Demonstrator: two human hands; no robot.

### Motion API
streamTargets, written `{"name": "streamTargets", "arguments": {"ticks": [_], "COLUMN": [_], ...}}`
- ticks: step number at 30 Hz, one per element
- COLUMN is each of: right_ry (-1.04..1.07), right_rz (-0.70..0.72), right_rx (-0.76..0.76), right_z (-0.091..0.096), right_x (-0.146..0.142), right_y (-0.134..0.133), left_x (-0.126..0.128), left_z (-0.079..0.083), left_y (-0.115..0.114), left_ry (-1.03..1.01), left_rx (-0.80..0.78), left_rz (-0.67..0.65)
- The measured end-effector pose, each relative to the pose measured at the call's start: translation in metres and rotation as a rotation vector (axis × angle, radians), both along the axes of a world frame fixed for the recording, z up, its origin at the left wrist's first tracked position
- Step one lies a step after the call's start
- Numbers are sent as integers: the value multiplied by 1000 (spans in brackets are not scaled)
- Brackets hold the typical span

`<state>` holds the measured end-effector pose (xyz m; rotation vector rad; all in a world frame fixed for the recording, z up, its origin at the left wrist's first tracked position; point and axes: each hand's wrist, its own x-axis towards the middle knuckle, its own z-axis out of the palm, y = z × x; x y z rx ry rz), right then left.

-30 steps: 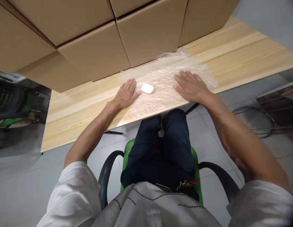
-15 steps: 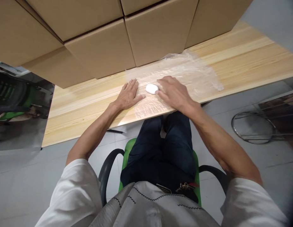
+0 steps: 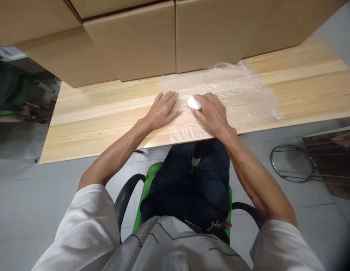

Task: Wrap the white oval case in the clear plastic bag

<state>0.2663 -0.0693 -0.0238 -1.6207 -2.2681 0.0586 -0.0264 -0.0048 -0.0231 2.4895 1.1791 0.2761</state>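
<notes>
A small white case (image 3: 192, 103) is held at its near right end by the right hand (image 3: 212, 113), above the plastic sheet (image 3: 248, 94) spread on the wooden counter (image 3: 107, 113). The fingers (image 3: 199, 116) of that hand are closed around the case, with the thumb on the near side; the right end is covered by them, and only the left part is left exposed, somewhat blurred and washed out by glare. Whether the case is lifted clear of the sheet or touches it cannot be told. The left hand (image 3: 163, 111) is laid flat, palm down, its fingers stretched out and gripping nothing; the left edge of the sheet is partly hidden beneath it, and the case is separated from its fingertips by a narrow gap. The sheet is creased and see-through, so its outline is hard to follow toward the right. Behind it, cardboard boxes (image 3: 135, 45) are stacked, their tops cut off by the upper edge of the view. The green chair (image 3: 151, 178) is mostly hidden by the seated person's legs (image 3: 186, 180). At the far left, dark shapes are too blurred to be named.
</notes>
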Motion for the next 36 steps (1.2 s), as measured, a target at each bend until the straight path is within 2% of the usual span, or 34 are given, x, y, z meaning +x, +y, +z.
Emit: {"name": "streamTargets", "arguments": {"ticks": [8, 14, 18, 22, 25, 36], "right_ry": [91, 145, 277, 546, 696, 831], "right_rz": [118, 191, 171, 248, 272, 200], "right_rx": [-49, -96, -135, -76, -94, -141], "right_z": [14, 24, 16, -5, -15, -10], "right_x": [-11, -17, -15, -9, -6, -14], "right_y": [-11, -14, -10, 2, 7, 7], "left_x": [13, 17, 15, 13, 13, 17], "left_z": [3, 6, 0, -14, -20, -18], "left_y": [-18, -23, -20, -12, -9, -12], "left_ry": [-124, -203, -220, -358, -418, -331], "left_rx": [-1, -4, 10, 72, 105, 171], "left_rz": [-67, -91, -73, -129, -153, -147]}}
